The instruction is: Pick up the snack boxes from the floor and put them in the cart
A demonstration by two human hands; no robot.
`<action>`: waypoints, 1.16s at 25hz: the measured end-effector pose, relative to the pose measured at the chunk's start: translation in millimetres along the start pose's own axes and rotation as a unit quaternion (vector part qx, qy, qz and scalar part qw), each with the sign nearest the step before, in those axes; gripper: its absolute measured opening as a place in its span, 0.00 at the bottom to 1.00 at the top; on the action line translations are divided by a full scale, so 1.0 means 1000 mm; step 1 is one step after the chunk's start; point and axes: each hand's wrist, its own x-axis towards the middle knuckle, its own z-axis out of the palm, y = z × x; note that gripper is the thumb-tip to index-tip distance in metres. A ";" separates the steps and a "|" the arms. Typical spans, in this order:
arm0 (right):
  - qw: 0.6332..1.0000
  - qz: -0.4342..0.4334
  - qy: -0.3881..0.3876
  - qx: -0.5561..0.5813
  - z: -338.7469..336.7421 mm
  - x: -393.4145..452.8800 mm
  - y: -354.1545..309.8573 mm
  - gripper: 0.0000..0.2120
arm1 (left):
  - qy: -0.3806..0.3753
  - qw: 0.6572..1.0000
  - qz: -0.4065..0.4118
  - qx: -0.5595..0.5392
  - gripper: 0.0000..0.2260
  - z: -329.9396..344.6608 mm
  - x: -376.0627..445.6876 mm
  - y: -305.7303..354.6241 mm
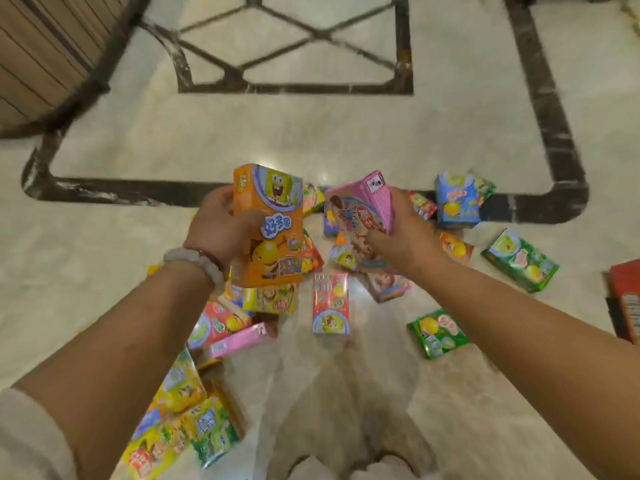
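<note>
Both hands are gripping boxes: left hand holding the orange box, right hand the pink box. Rest are lying on the floor around 6 o'clock; cart's not showing, so finding it is probably next.

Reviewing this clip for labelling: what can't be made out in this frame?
- Cart: not in the head view at all.
- Red box: cut off by the right edge.
- Boxes under the left forearm: partly hidden, print blurred.
- Pink box in the right hand: artwork smeared by motion.
</note>
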 end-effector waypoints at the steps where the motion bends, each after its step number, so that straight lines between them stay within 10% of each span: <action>1: 1.000 0.006 0.009 0.016 -0.029 -0.008 -0.038 0.26 | -0.004 0.999 0.013 -0.029 0.17 -0.016 -0.013 0.040; 14: 0.911 -0.123 0.025 0.392 -0.382 -0.134 -0.467 0.09 | -0.180 0.915 0.238 -0.271 0.21 -0.184 -0.243 0.532; 17: 0.903 -0.190 0.050 0.381 -0.428 -0.166 -0.510 0.08 | -0.203 0.896 0.263 -0.294 0.31 -0.197 -0.279 0.587; 29: 0.892 -0.247 0.214 0.313 -0.510 -0.282 -0.531 0.17 | -0.244 0.873 0.317 -0.279 0.15 -0.169 -0.355 0.662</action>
